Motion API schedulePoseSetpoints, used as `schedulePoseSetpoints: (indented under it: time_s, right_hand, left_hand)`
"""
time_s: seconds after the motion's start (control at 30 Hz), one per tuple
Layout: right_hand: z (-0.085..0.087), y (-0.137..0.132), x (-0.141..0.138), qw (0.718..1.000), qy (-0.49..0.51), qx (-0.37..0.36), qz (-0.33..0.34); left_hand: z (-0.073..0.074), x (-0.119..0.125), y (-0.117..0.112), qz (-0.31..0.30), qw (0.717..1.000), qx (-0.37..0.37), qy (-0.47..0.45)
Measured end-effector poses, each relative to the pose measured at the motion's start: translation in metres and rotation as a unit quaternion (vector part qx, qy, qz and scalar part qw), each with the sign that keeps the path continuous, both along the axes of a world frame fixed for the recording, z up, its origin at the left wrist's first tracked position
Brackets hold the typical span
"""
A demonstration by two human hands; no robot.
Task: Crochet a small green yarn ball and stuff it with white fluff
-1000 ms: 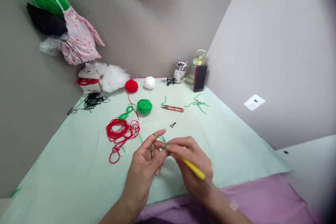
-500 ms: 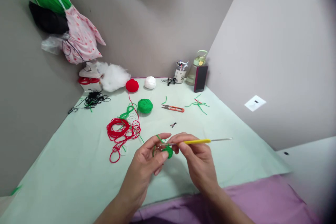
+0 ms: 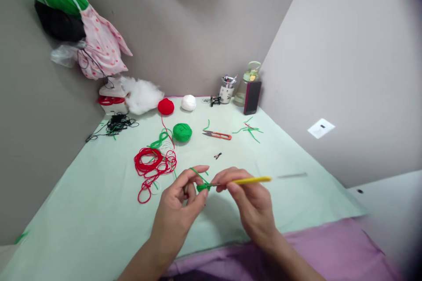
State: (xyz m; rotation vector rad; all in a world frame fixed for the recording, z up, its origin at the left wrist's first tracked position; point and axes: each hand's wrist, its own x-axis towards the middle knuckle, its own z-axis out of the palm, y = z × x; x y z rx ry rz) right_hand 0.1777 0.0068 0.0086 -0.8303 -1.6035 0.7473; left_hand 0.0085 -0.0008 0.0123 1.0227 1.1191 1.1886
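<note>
A small green crochet piece is pinched between the thumb and fingers of my left hand. Green yarn runs over that hand's raised index finger down to the piece. My right hand grips a crochet hook by its yellow handle. The hook's metal tip meets the right edge of the green piece; whether it sits inside a stitch I cannot tell. Its other metal end sticks out to the right, blurred. Beyond my hands lies a green yarn ball.
Tangled red yarn lies left of my hands. Farther back are orange thread snips, a red yarn ball, a white yarn ball, white stuffing, black yarn, a phone and a pen cup.
My right hand has shifted slightly right, drawing the hook's tip back to the piece's right edge. The green piece has tilted flatter and moved a little left with my left hand.
</note>
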Motion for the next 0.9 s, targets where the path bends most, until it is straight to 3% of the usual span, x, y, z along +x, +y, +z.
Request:
schedulePoseSetpoints:
  time_s: [0.1,0.2,0.27,0.37,0.47,0.57,0.67,0.77,0.83,0.9]
  right_hand:
    - [-0.002,-0.004,-0.001,0.975,-0.145,0.165,-0.045]
    - [-0.006,-0.007,-0.002,0.933,-0.241,0.254,-0.088]
    - [-0.007,-0.009,-0.002,0.941,-0.220,0.239,-0.091]
    - [-0.005,-0.007,-0.002,0.981,-0.095,0.145,-0.083]
    - [-0.004,-0.001,-0.002,0.997,0.068,0.017,-0.028]
    - [-0.006,0.004,-0.005,0.993,0.110,-0.039,0.023]
    - [-0.008,0.003,-0.007,0.998,0.057,-0.020,0.001]
    - [-0.007,-0.004,-0.007,0.993,-0.061,0.089,-0.051]
    - [-0.006,-0.007,-0.005,0.974,-0.139,0.169,-0.063]
    - [-0.004,-0.008,-0.003,0.974,-0.129,0.175,-0.065]
  left_hand:
    - [0.000,0.002,-0.001,0.021,0.999,0.019,0.040]
    - [-0.001,0.002,0.001,-0.011,0.997,-0.037,-0.061]
    - [-0.001,0.001,0.003,-0.067,0.981,-0.092,-0.158]
    - [-0.002,-0.004,0.007,-0.109,0.956,-0.133,-0.239]
    - [0.000,-0.007,0.008,-0.092,0.959,-0.114,-0.243]
    - [0.002,-0.003,0.005,-0.089,0.969,-0.087,-0.215]
    - [0.002,0.005,0.002,-0.062,0.979,-0.069,-0.183]
    - [0.000,0.008,0.001,-0.032,0.980,-0.069,-0.185]
    - [-0.002,0.006,0.003,-0.048,0.969,-0.098,-0.222]
    - [-0.003,0.002,0.005,-0.077,0.950,-0.137,-0.270]
